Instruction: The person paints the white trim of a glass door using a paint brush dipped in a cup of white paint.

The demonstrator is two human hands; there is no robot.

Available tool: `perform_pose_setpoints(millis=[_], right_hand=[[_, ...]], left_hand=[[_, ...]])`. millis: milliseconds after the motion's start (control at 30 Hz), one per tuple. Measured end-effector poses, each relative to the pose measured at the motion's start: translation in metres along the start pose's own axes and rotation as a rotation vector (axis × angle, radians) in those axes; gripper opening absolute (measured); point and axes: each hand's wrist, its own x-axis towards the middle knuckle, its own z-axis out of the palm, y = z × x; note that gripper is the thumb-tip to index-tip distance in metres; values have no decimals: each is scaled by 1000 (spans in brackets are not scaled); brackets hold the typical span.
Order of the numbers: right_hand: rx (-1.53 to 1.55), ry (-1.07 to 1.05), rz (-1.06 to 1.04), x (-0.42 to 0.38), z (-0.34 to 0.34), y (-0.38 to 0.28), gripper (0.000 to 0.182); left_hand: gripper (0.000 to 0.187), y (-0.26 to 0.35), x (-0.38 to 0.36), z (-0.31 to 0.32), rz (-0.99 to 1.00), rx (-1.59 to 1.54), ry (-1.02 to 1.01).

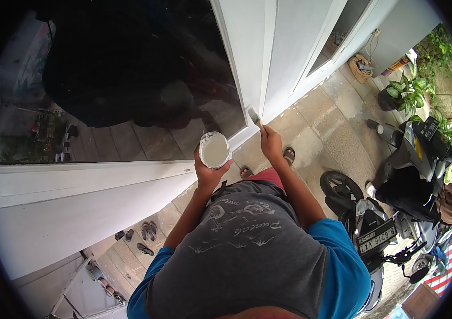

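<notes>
My left hand (208,171) is wrapped round a small tub of white paint (215,149), its rim smeared with paint. Beside the window's lower corner, my right hand (271,144) grips a paintbrush (258,122) by its handle. The bristles lie against or very close to the white frame (254,80); exact contact is hard to make out. Left of the frame, the dark window glass (146,69) reflects the surroundings. A white sill (103,183) runs below the glass, near the tub.
Several sandals (149,231) lie on the tiled floor (316,125) at lower left. Motorbikes (377,234) stand close on my right. A potted plant (404,90) and a basket (360,69) are farther along the wall. My sandalled feet (289,154) are on the tiles.
</notes>
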Motion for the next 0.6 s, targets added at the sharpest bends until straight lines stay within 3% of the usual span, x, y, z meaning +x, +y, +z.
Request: perform_pose_setpoints(millis=[67,100,167,233,333,367,433,600], right_hand=[[233,-116,233,3,-3,-3,29],[234,-121,237,7,-13,-23,29],[516,-205,341,21,-49,-95,31],[580,-165,275,21,-78,-151,32],[738,-77,136,17,-97,-187,34],[840,-39,59,17,-99,-190,35],[828,-45,95,24,-84,-169,35],[701,-30,180,11,-10,-55,34]], left_hand=[[97,-3,-1,0,23,11,-1],[97,-4,-2,0,-7,2,-1],[97,-3,-4,-1,-41,-2,0],[97,4,-2,-2,38,67,-5],[98,1,-5,-2,-2,56,-3],[98,1,-5,-1,-4,53,-5],[98,0,-6,-2,-6,76,0],[99,-5,-6,0,12,33,14]])
